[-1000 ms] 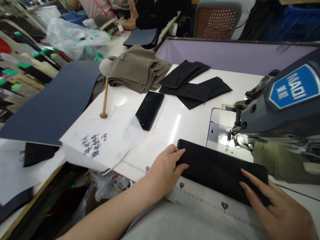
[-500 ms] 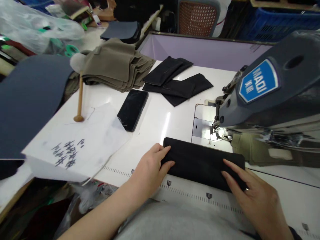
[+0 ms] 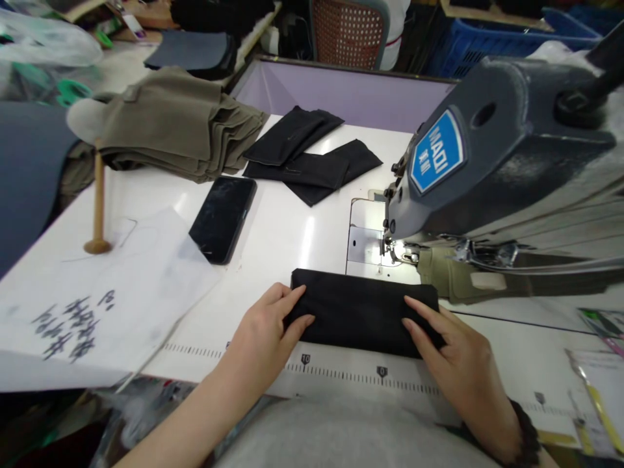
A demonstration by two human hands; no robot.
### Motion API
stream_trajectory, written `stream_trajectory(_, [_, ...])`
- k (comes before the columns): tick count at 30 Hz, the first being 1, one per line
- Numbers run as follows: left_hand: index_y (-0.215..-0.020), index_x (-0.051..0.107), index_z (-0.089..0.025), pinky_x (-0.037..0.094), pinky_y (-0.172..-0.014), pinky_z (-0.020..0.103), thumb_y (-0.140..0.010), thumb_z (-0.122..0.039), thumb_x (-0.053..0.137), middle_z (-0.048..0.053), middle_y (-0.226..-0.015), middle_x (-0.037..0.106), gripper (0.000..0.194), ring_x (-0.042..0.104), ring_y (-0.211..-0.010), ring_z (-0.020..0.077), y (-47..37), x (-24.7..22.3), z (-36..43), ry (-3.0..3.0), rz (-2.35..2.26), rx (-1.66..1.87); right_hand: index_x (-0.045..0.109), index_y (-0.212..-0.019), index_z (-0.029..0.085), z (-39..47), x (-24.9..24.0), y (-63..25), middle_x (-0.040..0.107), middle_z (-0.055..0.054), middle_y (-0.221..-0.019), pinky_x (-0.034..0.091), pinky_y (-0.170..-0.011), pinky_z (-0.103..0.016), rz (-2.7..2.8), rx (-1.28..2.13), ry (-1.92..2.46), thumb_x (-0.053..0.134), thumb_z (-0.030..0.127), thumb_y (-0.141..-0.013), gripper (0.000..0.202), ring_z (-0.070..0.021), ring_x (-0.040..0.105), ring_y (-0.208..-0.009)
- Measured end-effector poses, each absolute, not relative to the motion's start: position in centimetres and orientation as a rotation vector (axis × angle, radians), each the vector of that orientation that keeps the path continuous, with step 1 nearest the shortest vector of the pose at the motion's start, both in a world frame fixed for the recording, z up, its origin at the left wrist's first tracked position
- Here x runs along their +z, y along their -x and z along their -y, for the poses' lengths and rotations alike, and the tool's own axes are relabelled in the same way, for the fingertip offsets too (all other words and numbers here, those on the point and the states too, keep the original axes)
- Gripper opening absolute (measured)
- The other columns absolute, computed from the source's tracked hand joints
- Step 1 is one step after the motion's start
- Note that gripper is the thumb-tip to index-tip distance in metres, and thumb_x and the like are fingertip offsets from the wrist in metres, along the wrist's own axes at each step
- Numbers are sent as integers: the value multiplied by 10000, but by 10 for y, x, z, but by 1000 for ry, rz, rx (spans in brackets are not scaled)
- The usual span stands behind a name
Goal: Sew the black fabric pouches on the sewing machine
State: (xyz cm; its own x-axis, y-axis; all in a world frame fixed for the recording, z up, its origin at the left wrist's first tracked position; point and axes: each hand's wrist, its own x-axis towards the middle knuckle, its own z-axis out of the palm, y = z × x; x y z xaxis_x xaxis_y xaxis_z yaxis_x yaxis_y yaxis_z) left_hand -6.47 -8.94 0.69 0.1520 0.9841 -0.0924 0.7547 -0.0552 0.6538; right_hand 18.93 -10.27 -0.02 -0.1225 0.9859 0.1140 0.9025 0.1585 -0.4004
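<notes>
A folded black fabric piece lies flat along the front of the white sewing table. My left hand pinches its left end between thumb and fingers. At the right end, my right hand grips the same piece, thumb on top and some fingertips hidden beneath. Just beyond the fabric is the needle area of the sewing machine, its lamp lit. An olive fabric piece rests under the machine's arm, right of the needle.
More folded black pieces lie behind, beside a stack of olive-brown fabric. A black phone, a wooden-handled tool and a marked paper sheet sit at left. A ruler scale runs along the front edge.
The camera view has turned to the right, so everything appears shifted left. Both hands keep their hold on the black fabric piece, which has hardly moved on the table.
</notes>
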Motion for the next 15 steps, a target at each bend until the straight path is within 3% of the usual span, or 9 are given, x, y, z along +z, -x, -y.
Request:
stream_trajectory(4, [-1044,563,-153,494,-661,256,-775,-266,506,15,-811,539,298,550,-681,129,65,6,90,-1864,-1654,512,597,-1037,165,102,0,-189,642,-63,-848,482,-628,-270,2073,391,1829,435,336,-825,317,-159,599,-712])
stream_trajectory(15, [-1058,555,-170,486,-642,236,-805,-336,457,7,-811,534,318,550,-680,121,68,2,90,-1880,-1640,508,598,-1033,152,99,2,-186,618,-46,-731,469,-578,-266,2050,450,1861,435,314,-820,313,-147,570,-618])
